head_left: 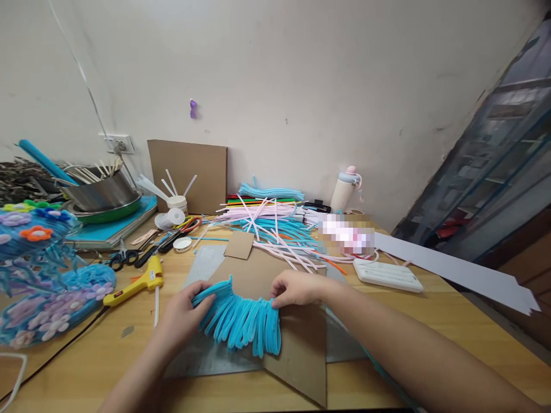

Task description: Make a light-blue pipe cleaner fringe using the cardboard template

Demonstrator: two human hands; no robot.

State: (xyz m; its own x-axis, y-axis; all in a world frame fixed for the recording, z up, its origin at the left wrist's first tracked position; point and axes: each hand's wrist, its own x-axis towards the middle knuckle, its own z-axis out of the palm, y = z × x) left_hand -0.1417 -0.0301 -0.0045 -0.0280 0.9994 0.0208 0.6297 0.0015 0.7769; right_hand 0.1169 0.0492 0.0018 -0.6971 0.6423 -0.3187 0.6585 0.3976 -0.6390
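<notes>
A row of looped blue pipe cleaners (245, 324), joined along its upper edge, is stretched between my two hands above the cardboard sheet (297, 350). My left hand (193, 304) is closed round its left end, thumb in front. At the right end, my right hand (293, 289) pinches the top edge between thumb and fingers. The loops hang down toward me in a fringe. Beneath the cardboard lies a grey mat (206, 358). Just beyond my hands rests a small cardboard square (239, 245).
Pink pipe cleaners (258, 215) and other colours pile up at the back. Left are a yellow glue gun (138, 284), scissors (123, 256) and a blue flowered craft piece (55, 304). A white power bank (387, 275) and a bottle (344, 189) stand right.
</notes>
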